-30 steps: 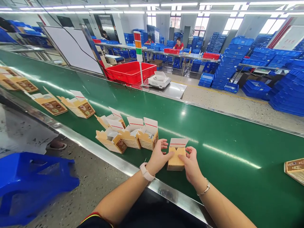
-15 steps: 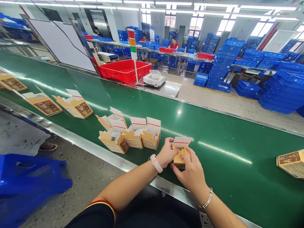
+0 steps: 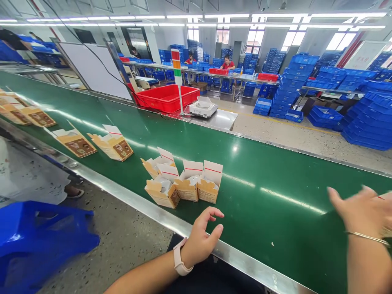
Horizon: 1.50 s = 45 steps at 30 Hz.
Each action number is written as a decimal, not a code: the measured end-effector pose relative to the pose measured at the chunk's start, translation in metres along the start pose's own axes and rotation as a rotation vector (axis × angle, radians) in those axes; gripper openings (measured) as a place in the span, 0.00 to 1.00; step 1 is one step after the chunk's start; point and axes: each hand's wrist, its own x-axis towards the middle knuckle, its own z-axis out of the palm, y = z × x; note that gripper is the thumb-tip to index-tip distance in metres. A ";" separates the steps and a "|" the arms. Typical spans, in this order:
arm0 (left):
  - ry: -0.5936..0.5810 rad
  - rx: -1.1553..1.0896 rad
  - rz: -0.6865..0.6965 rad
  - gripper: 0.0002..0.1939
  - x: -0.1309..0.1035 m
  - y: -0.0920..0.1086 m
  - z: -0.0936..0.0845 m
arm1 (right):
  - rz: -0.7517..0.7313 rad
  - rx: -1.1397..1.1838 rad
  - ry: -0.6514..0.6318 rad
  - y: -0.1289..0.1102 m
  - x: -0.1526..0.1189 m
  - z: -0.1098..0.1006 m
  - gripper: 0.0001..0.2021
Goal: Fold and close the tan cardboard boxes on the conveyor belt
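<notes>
My left hand (image 3: 204,237) is over the near metal edge of the green belt (image 3: 275,171), fingers curved and apart, holding nothing. At the far right my right hand (image 3: 363,208) reaches out, blurred, with thumb and fingers spread. A white flap with a red line (image 3: 386,197) shows beside it, cut off by the picture's edge; contact cannot be made out. Left of centre, several open boxes stand close together, among them a right-hand box (image 3: 208,192) and a front box (image 3: 161,198), with silvery contents inside and white flaps raised.
More open boxes (image 3: 119,149) stand farther left on the belt. Beyond it are a red bin (image 3: 167,100), a signal light (image 3: 177,67) and a white scale (image 3: 203,108). A blue stool (image 3: 45,241) is at lower left. People sit at a far table.
Both hands have let go of the small box between them. My right hand has swung far right; my left hand has drawn back and opened. The grouped boxes appear farther right and lower.
</notes>
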 end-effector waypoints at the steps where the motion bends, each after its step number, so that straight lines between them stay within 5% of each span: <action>1: 0.012 -0.008 0.008 0.09 0.001 -0.001 0.003 | -0.083 0.075 0.004 -0.030 -0.003 0.022 0.16; 5: 0.092 -0.045 0.112 0.07 0.005 -0.002 0.011 | -0.339 0.418 -0.204 -0.151 -0.044 0.134 0.32; 7: 0.170 -0.034 0.181 0.06 0.006 -0.005 0.010 | -0.367 0.603 -0.224 -0.180 -0.064 0.172 0.32; 9: 0.263 0.011 0.235 0.05 0.008 -0.009 0.004 | -0.344 0.679 -0.146 -0.180 -0.073 0.185 0.29; 13: 0.306 0.192 0.309 0.17 0.016 -0.019 -0.006 | -0.361 0.669 -0.169 -0.134 -0.082 0.151 0.31; 17: -0.146 0.405 0.599 0.26 0.034 -0.021 0.005 | -0.396 0.625 -0.264 -0.105 -0.103 0.105 0.30; 20: -0.258 0.442 0.657 0.18 0.044 -0.018 0.024 | -0.317 0.591 -0.265 -0.109 -0.118 0.090 0.19; 25: -0.161 0.202 0.444 0.08 0.052 -0.013 0.053 | 0.203 0.692 -0.190 -0.131 -0.124 0.089 0.14; 27: -0.029 0.038 0.206 0.04 0.056 -0.009 0.062 | 0.495 0.772 -0.144 -0.135 -0.124 0.090 0.14; 28: 0.000 -0.042 0.053 0.10 0.059 -0.007 0.065 | 0.630 0.823 -0.126 -0.135 -0.123 0.090 0.17; 31: -0.170 -0.302 -0.378 0.20 0.071 0.002 0.075 | 0.921 0.962 -0.166 -0.128 -0.119 0.088 0.27; 34: -0.332 -0.503 -0.613 0.20 0.078 0.011 0.082 | 1.068 1.005 -0.309 -0.121 -0.113 0.082 0.28; 40: -0.222 -0.451 -0.495 0.22 0.067 0.014 0.082 | 1.037 0.743 -0.056 -0.129 -0.115 0.069 0.30; 45: -0.305 -0.381 -0.478 0.20 0.060 0.011 0.086 | 1.207 0.909 -0.211 -0.117 -0.108 0.063 0.27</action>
